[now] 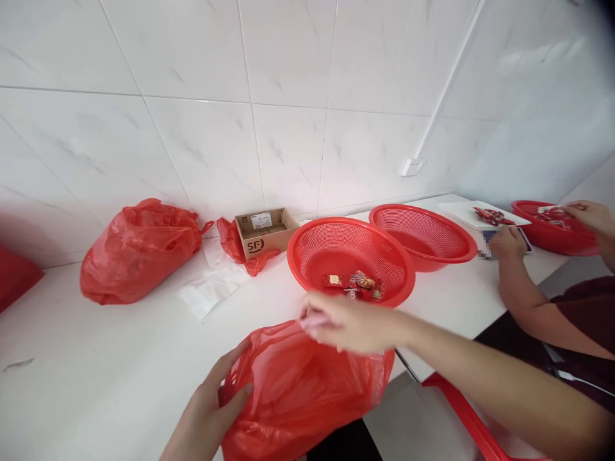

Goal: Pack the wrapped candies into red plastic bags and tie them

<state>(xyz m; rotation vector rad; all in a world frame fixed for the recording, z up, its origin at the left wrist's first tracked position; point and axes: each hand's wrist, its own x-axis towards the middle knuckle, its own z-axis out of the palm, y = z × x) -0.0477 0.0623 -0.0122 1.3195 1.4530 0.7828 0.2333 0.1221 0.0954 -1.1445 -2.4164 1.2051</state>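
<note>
At the table's front edge, a thin red plastic bag [307, 390] hangs with its mouth spread. My left hand [211, 394] grips the bag's left rim between thumb and fingers. Above the far rim is my right hand [346, 323], blurred by motion, its fingers curled in; something pinkish shows at them, too smeared to name. Just beyond this hand stands a red plastic basket [307, 246] with perforated sides. Several small wrapped snack packets [362, 282] lie at its bottom, partly hidden by my right hand.
Behind to the right stands a second red basket [418, 259]. A small cardboard box [269, 243] and a full red bag [139, 256] are near the wall. At right, a co-worker's hands [509, 243] are by a scale with packets [490, 216] and another red basket [552, 240].
</note>
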